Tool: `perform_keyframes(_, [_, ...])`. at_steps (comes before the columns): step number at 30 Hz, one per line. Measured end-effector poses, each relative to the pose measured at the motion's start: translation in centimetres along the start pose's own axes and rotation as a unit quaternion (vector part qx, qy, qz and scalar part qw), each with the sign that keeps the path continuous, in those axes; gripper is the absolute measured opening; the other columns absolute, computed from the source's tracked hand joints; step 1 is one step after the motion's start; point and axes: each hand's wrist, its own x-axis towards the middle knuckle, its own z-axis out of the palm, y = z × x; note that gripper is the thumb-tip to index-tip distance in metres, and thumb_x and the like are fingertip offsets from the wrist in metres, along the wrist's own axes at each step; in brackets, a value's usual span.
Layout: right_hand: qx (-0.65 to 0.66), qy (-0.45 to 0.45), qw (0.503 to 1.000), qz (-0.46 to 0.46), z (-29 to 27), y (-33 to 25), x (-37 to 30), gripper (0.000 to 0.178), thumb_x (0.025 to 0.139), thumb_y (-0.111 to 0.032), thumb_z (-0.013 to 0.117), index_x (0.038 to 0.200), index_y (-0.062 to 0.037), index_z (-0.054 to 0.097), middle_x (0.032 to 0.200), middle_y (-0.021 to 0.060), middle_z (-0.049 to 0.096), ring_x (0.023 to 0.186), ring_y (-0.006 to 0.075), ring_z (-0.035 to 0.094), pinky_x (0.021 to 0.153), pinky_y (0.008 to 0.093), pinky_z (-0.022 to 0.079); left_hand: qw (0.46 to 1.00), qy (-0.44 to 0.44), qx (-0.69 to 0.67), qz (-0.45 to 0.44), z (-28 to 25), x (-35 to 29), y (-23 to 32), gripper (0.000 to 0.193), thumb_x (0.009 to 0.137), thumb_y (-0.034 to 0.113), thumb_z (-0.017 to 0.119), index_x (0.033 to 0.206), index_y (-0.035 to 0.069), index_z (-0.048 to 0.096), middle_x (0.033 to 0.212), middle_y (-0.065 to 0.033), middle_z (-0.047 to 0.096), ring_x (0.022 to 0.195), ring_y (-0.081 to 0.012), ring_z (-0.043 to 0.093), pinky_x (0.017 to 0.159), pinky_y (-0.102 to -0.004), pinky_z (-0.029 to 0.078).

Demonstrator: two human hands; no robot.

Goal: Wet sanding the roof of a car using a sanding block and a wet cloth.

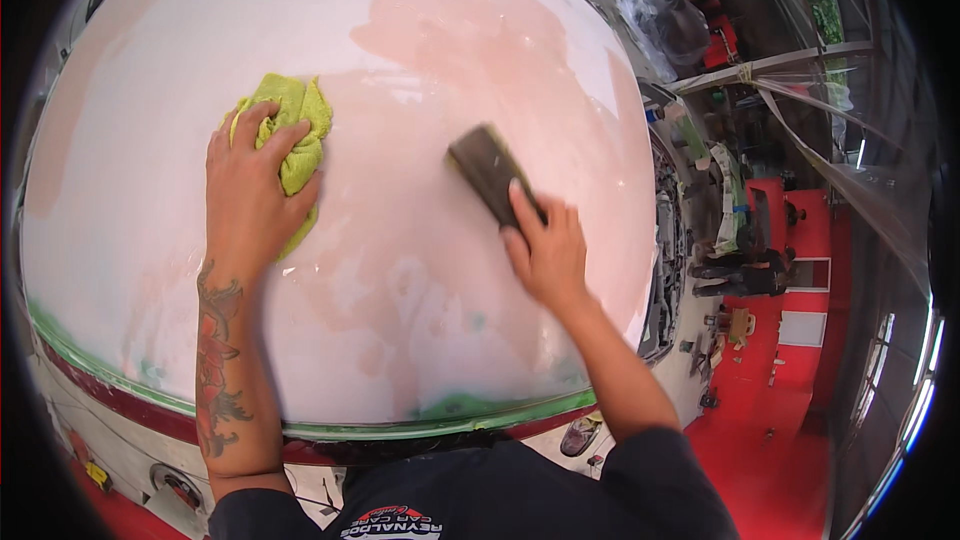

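Note:
A broad car panel (370, 210), whitish with pinkish patches, fills the space under my hands and has a wet sheen. My left hand (255, 165) grips a crumpled yellow-green cloth (300, 130) against the panel on the left. To the right, my right hand (548, 245) is closed on the near end of a dark, oblong sanding block (490, 170). The block lies on the panel at a slant, its far end pointing up and left. Its edges are slightly blurred. What is under the block is hidden.
Green and dark red paint shows along the panel's near edge (460, 420), beside my body. Clear plastic sheeting (660, 25) hangs beyond the right side. Farther right, a person in dark clothes (745, 273) stands near a red wall (760, 420).

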Motion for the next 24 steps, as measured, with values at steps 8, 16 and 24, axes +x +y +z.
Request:
perform_keyframes(8, [-0.078, 0.006, 0.99, 0.115, 3.7, 7.6, 11.5, 0.051, 0.099, -0.034, 0.06, 0.147, -0.0164, 0.057, 0.119, 0.0185, 0.061, 0.104, 0.0384, 0.056, 0.089, 0.049, 0.049, 1.0, 0.022, -0.002, 0.022, 0.4, 0.5, 0.6, 0.046, 0.079, 0.016, 0.08, 0.123, 0.012, 0.072, 0.141, -0.0125, 0.055, 0.134, -0.0414, 0.046, 0.113, -0.0504, 0.04])
perform_keyframes(16, [0.004, -0.036, 0.999, 0.04, -2.6, -1.8, -7.4, 0.062, 0.088, -0.023, 0.074, 0.148, -0.0208, 0.057, 0.134, 0.0179, 0.056, 0.102, 0.0351, 0.054, 0.087, 0.0463, 0.048, 1.0, 0.005, -0.013, 0.007, 0.2, 0.4, 0.4, 0.044, 0.08, 0.02, 0.08, 0.123, 0.014, 0.072, 0.141, -0.0114, 0.054, 0.138, -0.0418, 0.043, 0.115, -0.0518, 0.036])
perform_keyframes(24, [-0.06, -0.01, 0.986, 0.154, 2.9, 12.9, 12.0, 0.049, 0.101, -0.026, 0.059, 0.15, -0.0185, 0.053, 0.137, 0.0192, 0.059, 0.109, 0.0428, 0.058, 0.095, 0.051, 0.05, 0.999, 0.004, -0.033, 0.019, 0.5, 0.6, 1.3, 0.044, 0.08, 0.019, 0.08, 0.123, 0.014, 0.072, 0.142, -0.0119, 0.054, 0.136, -0.0443, 0.042, 0.114, -0.0526, 0.038])
